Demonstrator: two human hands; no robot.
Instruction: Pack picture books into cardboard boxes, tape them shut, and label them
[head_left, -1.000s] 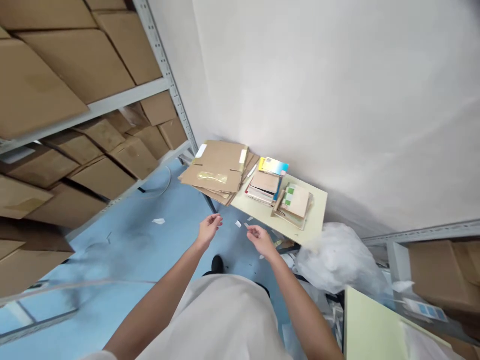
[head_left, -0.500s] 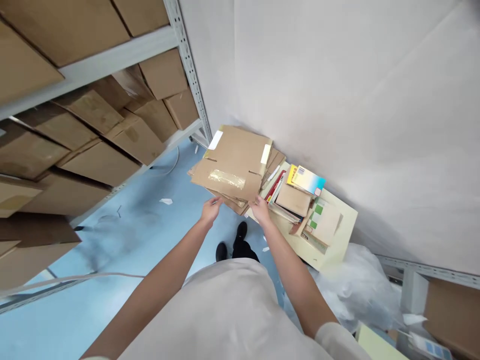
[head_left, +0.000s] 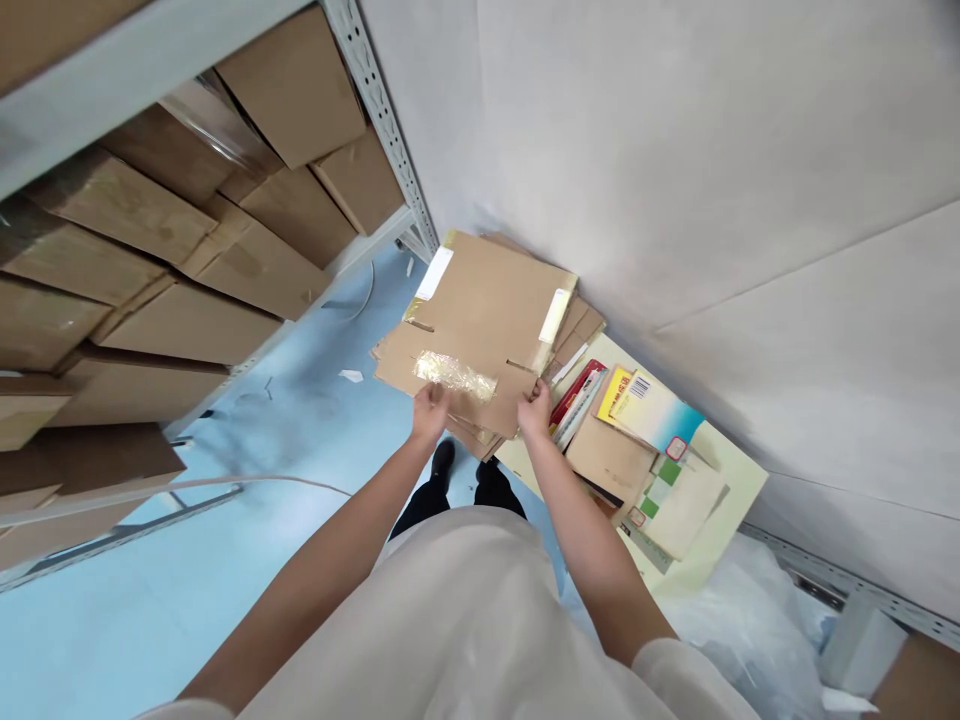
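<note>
A flattened cardboard box (head_left: 487,310) with clear tape and white labels lies on top of a stack of flattened cardboard (head_left: 581,325). My left hand (head_left: 430,412) is closed on its near edge, by the shiny tape strip, with the thumb on top. At the near right corner, my right hand (head_left: 535,410) pinches the same sheet. The fingers beneath the cardboard are hidden. Close to my right hand, books (head_left: 577,395) and a yellow-and-blue booklet (head_left: 652,410) rest on a pale tabletop (head_left: 720,530).
On the left, a metal shelf (head_left: 375,235) holds several cardboard boxes (head_left: 195,325). A white wall (head_left: 675,150) stands behind the stack. Clear plastic bags (head_left: 750,620) bulge at the lower right. A cable (head_left: 285,480) and paper scraps (head_left: 350,376) are at the left over the blue floor.
My hands have moved from the stack's near edge up onto the top sheet and now grip it. The view has shifted closer, and my feet have changed position.
</note>
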